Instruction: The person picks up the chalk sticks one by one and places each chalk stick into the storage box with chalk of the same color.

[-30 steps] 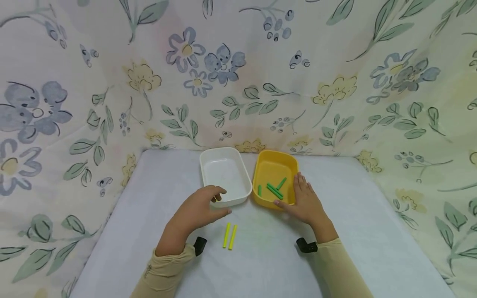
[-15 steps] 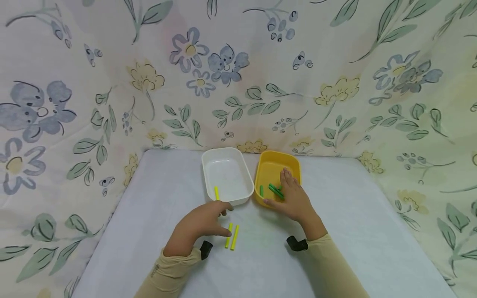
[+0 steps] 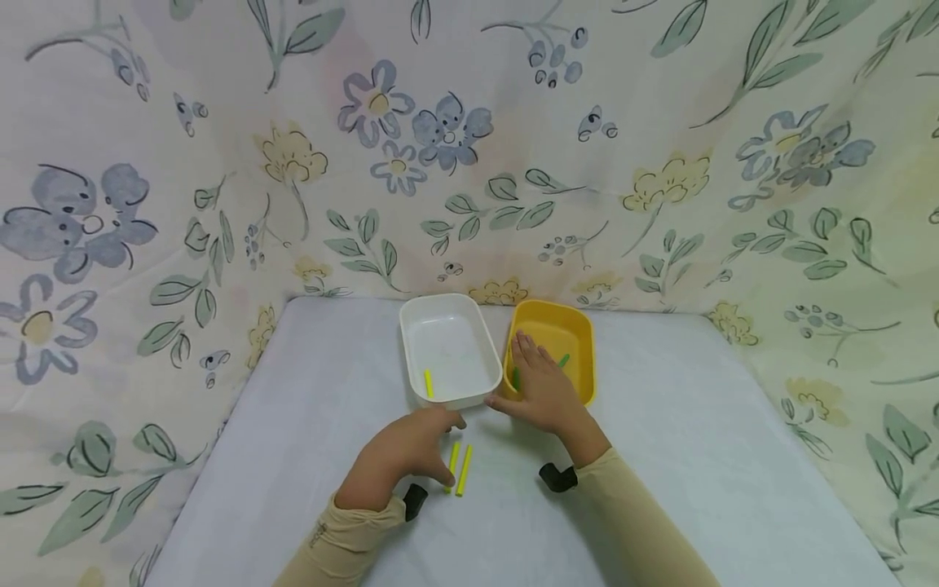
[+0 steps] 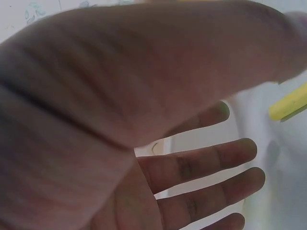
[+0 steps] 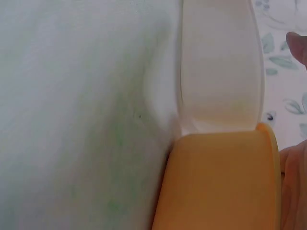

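My left hand (image 3: 405,453) hovers with fingers spread and thumb apart, beside two thin yellow sticks lying on the table. Its thumb tip overlaps the lower end of the left yellow stick (image 3: 455,453); the right yellow stick (image 3: 465,470) lies just beyond. In the left wrist view the fingers (image 4: 211,158) are stretched out, holding nothing, and one yellow stick (image 4: 290,103) shows past the thumb. Another yellow stick (image 3: 429,383) is inside the white tray (image 3: 485,346). Over the yellow tray (image 3: 587,338) my right hand (image 3: 544,394) reaches with straight fingers, partly hiding green sticks (image 3: 564,359).
Both trays stand side by side at the back of the white-covered table (image 3: 645,456), close to the floral cloth (image 3: 469,147) behind it. In the right wrist view, the yellow tray's side wall (image 5: 216,182) adjoins the white tray (image 5: 220,62).
The left hand has drawn back from the white tray toward the two sticks, leaving a yellow stick in that tray. My right hand has moved left across the yellow tray.
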`<action>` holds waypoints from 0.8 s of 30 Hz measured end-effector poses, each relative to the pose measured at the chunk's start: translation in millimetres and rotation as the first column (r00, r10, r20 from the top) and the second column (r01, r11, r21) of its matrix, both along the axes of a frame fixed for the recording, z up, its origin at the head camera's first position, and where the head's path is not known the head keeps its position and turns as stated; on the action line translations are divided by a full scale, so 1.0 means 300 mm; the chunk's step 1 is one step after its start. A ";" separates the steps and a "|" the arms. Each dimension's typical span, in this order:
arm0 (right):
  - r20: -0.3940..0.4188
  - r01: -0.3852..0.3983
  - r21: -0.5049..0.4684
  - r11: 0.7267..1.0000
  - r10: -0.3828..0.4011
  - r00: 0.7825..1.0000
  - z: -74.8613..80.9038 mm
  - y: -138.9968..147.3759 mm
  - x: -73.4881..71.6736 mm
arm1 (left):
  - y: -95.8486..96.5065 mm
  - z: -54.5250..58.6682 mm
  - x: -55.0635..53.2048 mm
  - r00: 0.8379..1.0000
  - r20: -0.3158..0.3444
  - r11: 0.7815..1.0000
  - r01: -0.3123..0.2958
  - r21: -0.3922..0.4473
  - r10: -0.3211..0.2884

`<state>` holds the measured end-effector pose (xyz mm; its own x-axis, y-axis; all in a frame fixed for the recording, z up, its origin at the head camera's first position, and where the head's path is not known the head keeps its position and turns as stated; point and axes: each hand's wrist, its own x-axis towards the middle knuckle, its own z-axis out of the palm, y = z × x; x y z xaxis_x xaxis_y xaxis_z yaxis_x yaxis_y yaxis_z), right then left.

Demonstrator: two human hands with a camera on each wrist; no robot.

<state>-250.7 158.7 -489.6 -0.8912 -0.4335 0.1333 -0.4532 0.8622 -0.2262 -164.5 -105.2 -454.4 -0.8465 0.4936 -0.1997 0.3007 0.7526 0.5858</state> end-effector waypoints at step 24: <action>0.115 -0.079 0.073 0.994 0.070 0.991 0.004 -0.119 -0.065 | 0.022 -0.041 -0.012 0.997 -0.078 0.997 -0.004 -0.075 -0.002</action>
<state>-270.1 123.2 -488.3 -0.8636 -0.5041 -0.0018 -0.4923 0.8441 -0.2127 -168.0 -98.6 -466.7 -0.8614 0.4787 -0.1697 0.3420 0.7938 0.5029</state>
